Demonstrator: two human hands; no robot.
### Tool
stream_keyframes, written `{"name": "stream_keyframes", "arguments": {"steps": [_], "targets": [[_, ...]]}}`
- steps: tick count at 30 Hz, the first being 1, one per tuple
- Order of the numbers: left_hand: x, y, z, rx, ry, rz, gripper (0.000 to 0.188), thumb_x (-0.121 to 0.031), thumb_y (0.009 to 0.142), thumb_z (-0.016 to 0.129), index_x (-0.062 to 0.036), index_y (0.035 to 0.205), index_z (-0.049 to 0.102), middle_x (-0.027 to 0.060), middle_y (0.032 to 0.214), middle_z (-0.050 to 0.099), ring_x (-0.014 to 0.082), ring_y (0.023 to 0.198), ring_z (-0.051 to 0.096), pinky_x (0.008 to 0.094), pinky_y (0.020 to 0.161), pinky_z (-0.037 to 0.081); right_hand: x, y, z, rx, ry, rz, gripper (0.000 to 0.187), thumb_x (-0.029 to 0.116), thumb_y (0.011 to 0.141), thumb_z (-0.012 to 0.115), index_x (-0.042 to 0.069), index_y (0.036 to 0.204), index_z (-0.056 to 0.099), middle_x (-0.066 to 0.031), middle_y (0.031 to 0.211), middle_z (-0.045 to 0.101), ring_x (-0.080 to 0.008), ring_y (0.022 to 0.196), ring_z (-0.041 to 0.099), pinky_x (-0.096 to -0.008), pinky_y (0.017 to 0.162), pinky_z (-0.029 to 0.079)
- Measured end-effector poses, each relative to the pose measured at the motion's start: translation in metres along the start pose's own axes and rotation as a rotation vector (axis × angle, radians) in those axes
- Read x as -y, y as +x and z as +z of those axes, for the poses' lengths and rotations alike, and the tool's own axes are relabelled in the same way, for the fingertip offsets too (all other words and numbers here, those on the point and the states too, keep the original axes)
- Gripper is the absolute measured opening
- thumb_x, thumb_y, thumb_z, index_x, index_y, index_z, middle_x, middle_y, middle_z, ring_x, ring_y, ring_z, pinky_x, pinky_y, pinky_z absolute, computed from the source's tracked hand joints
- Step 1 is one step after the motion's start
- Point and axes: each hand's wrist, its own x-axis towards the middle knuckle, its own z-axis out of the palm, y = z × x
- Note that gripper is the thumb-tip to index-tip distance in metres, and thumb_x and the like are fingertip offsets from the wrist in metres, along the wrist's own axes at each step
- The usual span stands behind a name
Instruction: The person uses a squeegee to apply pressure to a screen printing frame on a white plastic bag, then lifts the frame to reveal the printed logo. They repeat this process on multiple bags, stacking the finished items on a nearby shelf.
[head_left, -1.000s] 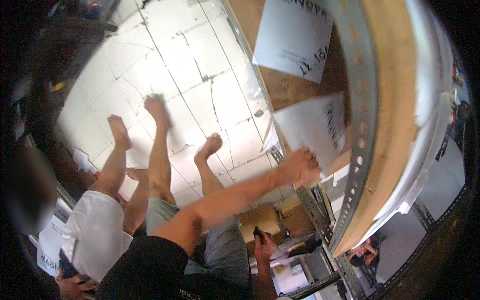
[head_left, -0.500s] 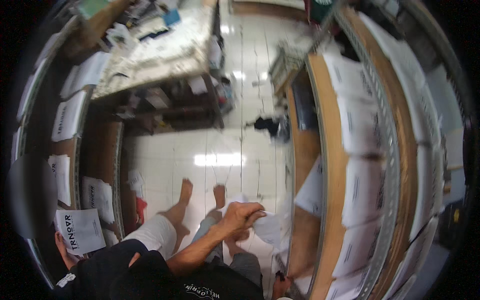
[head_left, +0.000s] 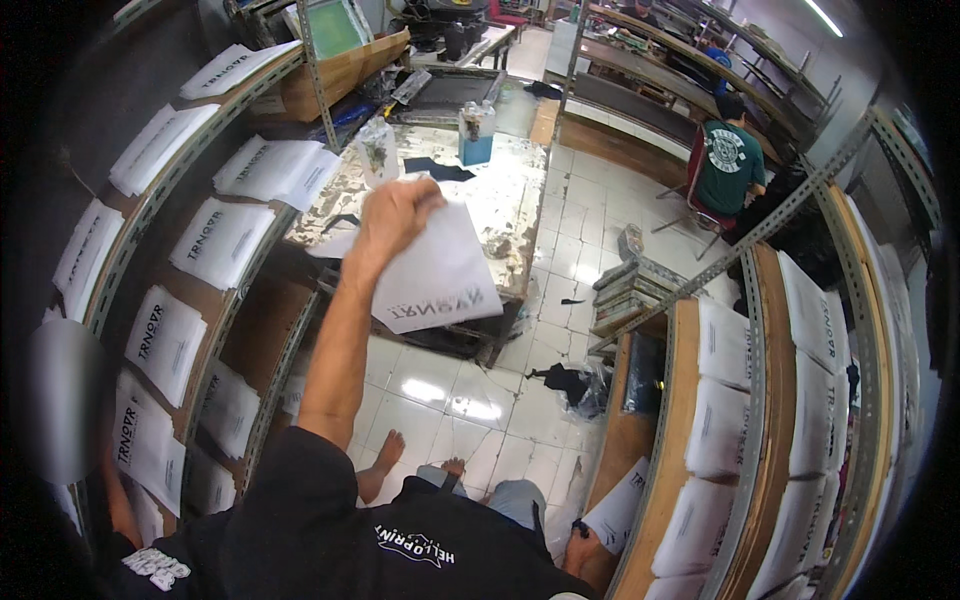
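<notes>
The left hand [head_left: 398, 215] is raised mid-scene, its fingers closed on the upper part of a white printed sheet [head_left: 445, 260], which hangs tilted in front of the worn table [head_left: 515, 245]. The right hand [head_left: 580, 550], near and to the right, grips a small black thing [head_left: 580, 527], too small to make out, just beside another sheet [head_left: 617, 508]. Paper stacks [head_left: 718, 428] line shelves [head_left: 684, 375] left and right.

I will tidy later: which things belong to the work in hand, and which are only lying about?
Likely work:
printed white sheet in left hand
small dark object in right hand
stacked printed sheets

Seemingly lying about:
half-blue container
dark scrap on table
black scrap on floor
</notes>
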Motion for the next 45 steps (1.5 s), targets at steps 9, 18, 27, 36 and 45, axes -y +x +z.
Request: {"name": "stream_keyframes", "arguments": {"steps": [9,18,27,36,45], "targets": [[-0.044,0.048,0.016,-0.241,0.244,0.071,0.010,-0.009,0.082,0.073,-0.0132,0.091,0.075,0.0091,0.077,0.073,0.0268,0.067,0.072,0.0350,0.059,0.055,0.090,0.162,0.068,0.071,0.223,-0.100,0.016,0.000,0.078,0.071,-0.007,0.093,0.070,-0.0163,0.075,0.067,-0.0266,0.073,0.066,-0.0386,0.072,0.052],[-0.029,0.005,0.285,0.062,0.071,-0.232,0.004,-0.012,0.089,0.063,-0.0094,0.089,0.067,0.0136,0.079,0.072,0.0332,0.069,0.070,0.0465,0.059,0.052,0.179,0.321,0.133,0.248,0.193,-0.202,0.019,0.002,0.081,0.071,-0.008,0.097,0.070,-0.0186,0.083,0.070,-0.0282,0.076,0.067,-0.0382,0.072,0.052],[0.017,-0.022,0.357,0.366,-0.148,-0.514,0.055,-0.038,0.091,0.068,-0.0079,0.136,0.059,0.0223,0.127,0.064,0.0438,0.119,0.059,0.0495,0.096,0.048,0.235,0.420,0.158,0.246,0.211,-0.237,0.026,0.002,0.079,0.073,-0.007,0.103,0.072,-0.0188,0.087,0.073,-0.0298,0.079,0.069,-0.0388,0.076,0.053],[0.180,-0.034,0.296,0.302,0.307,-0.730,0.077,-0.046,0.089,0.068,-0.0072,0.151,0.043,0.0147,0.162,0.032,0.0384,0.151,0.021,0.0586,0.118,0.020,0.369,0.435,0.200,0.215,0.271,-0.478,0.023,0.003,0.085,0.071,-0.006,0.106,0.071,-0.0126,0.088,0.071,-0.0172,0.077,0.064,-0.0322,0.071,0.051],[0.235,-0.035,0.266,0.348,0.239,-0.501,0.069,-0.050,0.085,0.070,-0.0078,0.138,0.058,0.0128,0.153,0.046,0.0358,0.146,0.030,0.0581,0.113,0.020,0.589,0.360,0.296,0.395,0.462,-0.667,0.023,-0.002,0.086,0.070,-0.005,0.109,0.072,-0.0112,0.094,0.068,-0.0175,0.084,0.066,-0.0280,0.075,0.052]]}}
